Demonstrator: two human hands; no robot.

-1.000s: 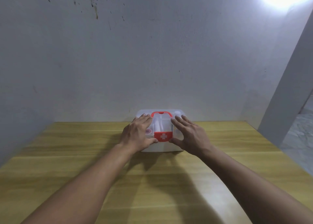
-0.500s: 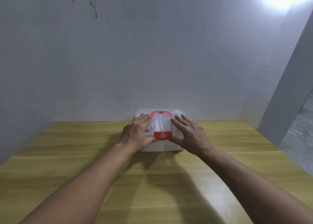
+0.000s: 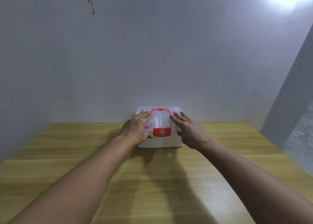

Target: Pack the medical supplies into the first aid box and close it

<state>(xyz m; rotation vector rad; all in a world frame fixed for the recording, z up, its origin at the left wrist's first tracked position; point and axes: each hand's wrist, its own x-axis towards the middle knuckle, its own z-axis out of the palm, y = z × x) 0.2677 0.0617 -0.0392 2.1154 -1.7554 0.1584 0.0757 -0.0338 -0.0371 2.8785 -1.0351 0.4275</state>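
Note:
A translucent white first aid box [image 3: 160, 142] stands at the far edge of the wooden table, against the wall. Its lid is down, with a red handle [image 3: 160, 110] on top and a red latch with a white cross [image 3: 161, 132] at the front. My left hand [image 3: 137, 127] lies flat on the left of the lid, thumb beside the latch. My right hand [image 3: 189, 129] lies on the right of the lid, fingers spread, thumb at the front edge. Through the lid I make out a white roll [image 3: 158, 121] and a pinkish round item [image 3: 147, 127].
The wooden table [image 3: 152, 181] stretches from the box towards me, with my forearms and their shadows over it. A grey wall [image 3: 152, 62] rises right behind the box. A pillar [image 3: 291, 105] and a stone floor lie past the table's right edge.
Almost nothing differs. Both hands stay on the lid; my right thumb has drawn slightly to the right, away from the latch.

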